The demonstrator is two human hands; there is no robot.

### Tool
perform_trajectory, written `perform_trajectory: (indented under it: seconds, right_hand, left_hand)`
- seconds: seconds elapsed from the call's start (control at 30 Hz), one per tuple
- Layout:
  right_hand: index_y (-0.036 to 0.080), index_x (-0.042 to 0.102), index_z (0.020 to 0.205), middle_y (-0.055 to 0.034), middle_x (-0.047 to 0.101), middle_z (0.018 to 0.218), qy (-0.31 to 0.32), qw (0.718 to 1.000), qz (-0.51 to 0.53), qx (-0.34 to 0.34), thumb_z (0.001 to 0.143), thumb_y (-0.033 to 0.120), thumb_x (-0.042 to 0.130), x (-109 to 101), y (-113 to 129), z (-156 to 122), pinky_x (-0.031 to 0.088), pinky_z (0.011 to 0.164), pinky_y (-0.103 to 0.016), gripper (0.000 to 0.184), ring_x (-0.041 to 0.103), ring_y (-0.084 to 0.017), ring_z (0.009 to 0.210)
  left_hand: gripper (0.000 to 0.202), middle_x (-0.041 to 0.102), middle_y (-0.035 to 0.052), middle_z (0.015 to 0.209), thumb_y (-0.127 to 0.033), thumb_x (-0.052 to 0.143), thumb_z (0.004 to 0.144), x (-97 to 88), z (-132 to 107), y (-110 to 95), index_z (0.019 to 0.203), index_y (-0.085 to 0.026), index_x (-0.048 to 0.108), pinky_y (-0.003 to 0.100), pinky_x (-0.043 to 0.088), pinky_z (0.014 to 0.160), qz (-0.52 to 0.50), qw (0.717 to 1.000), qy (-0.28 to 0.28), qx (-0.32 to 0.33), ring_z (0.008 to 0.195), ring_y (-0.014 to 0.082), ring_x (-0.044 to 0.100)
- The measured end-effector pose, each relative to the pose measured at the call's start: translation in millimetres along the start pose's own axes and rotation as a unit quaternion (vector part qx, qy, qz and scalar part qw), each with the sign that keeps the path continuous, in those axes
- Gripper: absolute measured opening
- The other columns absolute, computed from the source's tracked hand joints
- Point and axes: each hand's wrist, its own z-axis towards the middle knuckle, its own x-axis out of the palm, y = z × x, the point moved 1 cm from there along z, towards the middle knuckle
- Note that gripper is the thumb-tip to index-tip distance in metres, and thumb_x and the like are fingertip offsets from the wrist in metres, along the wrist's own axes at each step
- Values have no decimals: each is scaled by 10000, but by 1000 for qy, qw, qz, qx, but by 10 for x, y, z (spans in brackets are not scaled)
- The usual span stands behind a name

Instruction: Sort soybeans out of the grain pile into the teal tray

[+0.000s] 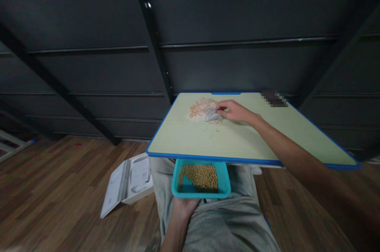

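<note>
The person's right hand (233, 110) pinches a clear, half-round protractor (212, 116) between thumb and fingers, its curved edge resting against a loose heap of tan beans (194, 110) mixed with white, rice-like grains (193, 119). The heap lies left of the right hand, toward the far side of a pale, wood-patterned bench (184, 141) with a blue rim; a few beans are scattered just beside the protractor. Below the bench's near edge, the left hand (184, 205) holds a teal rectangular tray (224, 182) from underneath, its fingers hidden. Round, tan beans fill much of the tray, leaving a patch of its base bare at the near left. The tray is above the person's lap, in grey trousers (228, 224). A dark, pixelated object sits at the bench's far right corner. On the wooden floor (74, 192), to the left, lies an open white box (138, 180). Dark wall panels (237, 6) rise behind the bench.
</note>
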Motion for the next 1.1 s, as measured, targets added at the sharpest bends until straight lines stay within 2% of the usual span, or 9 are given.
perform_trajectory:
  seconds: [0.17,0.37,0.53,0.73,0.93,1.1]
  right_hand:
    - [208,745,923,-87,757,979,4,1000,1,-12,928,241,609,-16,14,-4,482,856,-386,140,649,-245,901]
    - [211,710,905,-73,744,956,2,999,-8,-31,930,222,593,-19,18,-2,493,860,-375,121,646,-228,876]
    - [207,716,916,-81,744,968,-9,999,-14,-46,911,196,583,-26,31,1,493,868,-384,134,644,-234,885]
    - [211,718,916,-72,742,966,18,999,-2,-46,899,178,569,-40,73,-12,496,898,-384,153,647,-227,900]
    - [209,721,914,-84,746,978,10,999,25,-39,916,225,589,-28,58,-7,506,903,-393,133,658,-233,910]
    - [209,714,904,-81,744,958,15,999,32,-36,923,248,595,-13,32,-2,505,892,-398,127,652,-232,895]
  left_hand:
    - [280,850,39,1121,-394,568,960,29,-14,-7,1024,-286,819,480,475,1196,-3,1000,-5,8,1143,297,760]
    - [293,843,43,1148,-364,616,944,3,-11,-5,1178,-295,778,493,503,1169,-10,1000,-24,4,1226,301,724]
    - [274,849,60,1099,-377,591,969,20,-6,-1,1124,-255,781,504,518,1156,-33,999,-24,2,1157,295,752]
    - [338,844,54,1142,-370,483,1019,125,-73,-18,1094,-270,797,502,573,1096,-33,998,-51,-5,1173,313,750]
    - [343,850,31,1121,-367,481,1009,123,-74,-24,1126,-296,796,520,557,1116,-20,999,-44,-14,1205,319,737]
    - [281,848,49,1129,-373,572,972,106,-61,-17,1089,-278,809,502,555,1115,-14,999,-28,-10,1180,303,748]
